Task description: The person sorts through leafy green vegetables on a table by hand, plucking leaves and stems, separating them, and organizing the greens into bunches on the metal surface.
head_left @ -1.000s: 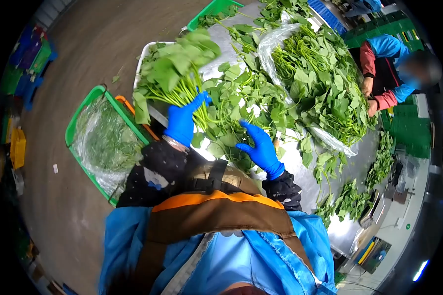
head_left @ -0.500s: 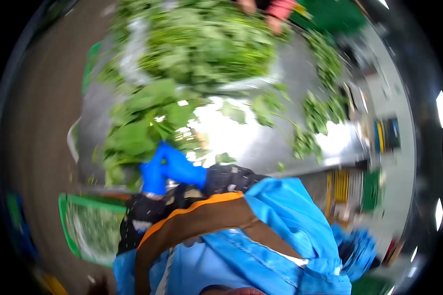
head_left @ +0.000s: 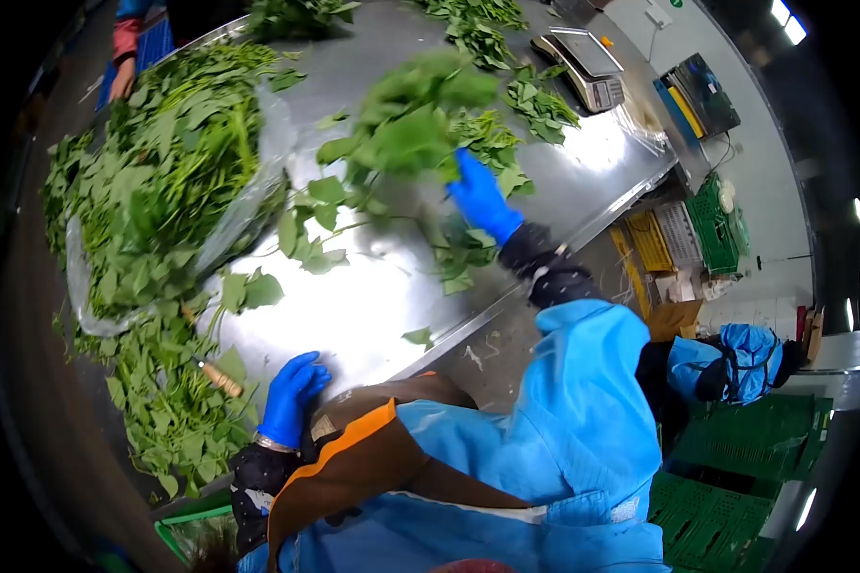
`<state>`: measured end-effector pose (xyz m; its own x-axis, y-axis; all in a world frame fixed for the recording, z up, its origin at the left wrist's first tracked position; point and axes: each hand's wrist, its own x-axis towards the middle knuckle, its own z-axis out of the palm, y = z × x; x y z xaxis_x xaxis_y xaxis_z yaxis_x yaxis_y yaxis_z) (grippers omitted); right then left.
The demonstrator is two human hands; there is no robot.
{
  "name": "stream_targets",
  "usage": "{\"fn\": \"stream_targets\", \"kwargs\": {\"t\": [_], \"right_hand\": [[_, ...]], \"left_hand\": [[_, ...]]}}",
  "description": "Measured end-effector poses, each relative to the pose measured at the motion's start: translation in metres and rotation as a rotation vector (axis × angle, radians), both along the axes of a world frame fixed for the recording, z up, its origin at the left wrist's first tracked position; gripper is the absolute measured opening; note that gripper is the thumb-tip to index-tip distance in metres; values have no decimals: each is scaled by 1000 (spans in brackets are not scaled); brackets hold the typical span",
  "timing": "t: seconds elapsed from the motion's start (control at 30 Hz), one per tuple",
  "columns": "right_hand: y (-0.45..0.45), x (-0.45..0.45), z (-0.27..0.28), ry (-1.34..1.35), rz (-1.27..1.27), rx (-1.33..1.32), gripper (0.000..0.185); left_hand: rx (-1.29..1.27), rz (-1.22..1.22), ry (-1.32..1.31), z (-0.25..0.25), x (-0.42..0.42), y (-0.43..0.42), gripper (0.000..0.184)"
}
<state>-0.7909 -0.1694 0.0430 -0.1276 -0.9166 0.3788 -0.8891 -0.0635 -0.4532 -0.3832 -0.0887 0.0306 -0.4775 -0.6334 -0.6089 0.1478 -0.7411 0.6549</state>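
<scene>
My right hand (head_left: 485, 199), in a blue glove, reaches out over the metal table (head_left: 373, 296). Its fingers are closed at the lower end of a bunch of leafy greens (head_left: 416, 119), which is smeared by motion. Close to the near table edge, my left hand (head_left: 294, 393), also blue-gloved, has loosely bent fingers with nothing visible in them. To its left lies a wooden-handled tool (head_left: 220, 378), its other end partly hidden among loose leafy stems (head_left: 177, 401). Several loose sprigs (head_left: 320, 229) lie between my hands.
A big heap of greens (head_left: 162, 181) sits in clear plastic at left, beside a co-worker's hand (head_left: 122, 81). Smaller bunches (head_left: 540, 103) and a weighing scale (head_left: 588, 72) are at the far right. Crates (head_left: 712, 224) stand beyond the table; a green-rimmed basket (head_left: 186, 523) is below left.
My hands have parted: the right has swung out to the right with a bunch of greens, while the left stays near the table edge. The view has turned, shifting the heap left.
</scene>
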Motion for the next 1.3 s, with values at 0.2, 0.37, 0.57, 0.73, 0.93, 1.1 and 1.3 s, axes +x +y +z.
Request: {"fn": "stream_targets", "kwargs": {"t": [0.2,0.37,0.57,0.73,0.93,1.1,1.3], "right_hand": [[-77,-168,63,191,-76,-165,49],[-140,-229,55,539,128,56,39],[-165,-273,-64,833,-6,273,32],[-164,-280,-52,883,-48,478,40],[-117,-293,-66,-75,-122,62,38],[-81,-289,-113,-369,-437,151,29],[-86,-287,-119,-198,-578,241,31]], "left_hand": [[57,51,-47,-11,-58,-6,30],[78,87,-132,-6,-84,-17,30],[136,132,-202,-17,-93,-25,30],[258,198,-206,-24,-98,-26,29],[192,123,-264,-30,-116,-46,26],[29,-80,-379,-13,-155,-87,22],[-244,-344,-404,-3,-242,-150,20]]}}
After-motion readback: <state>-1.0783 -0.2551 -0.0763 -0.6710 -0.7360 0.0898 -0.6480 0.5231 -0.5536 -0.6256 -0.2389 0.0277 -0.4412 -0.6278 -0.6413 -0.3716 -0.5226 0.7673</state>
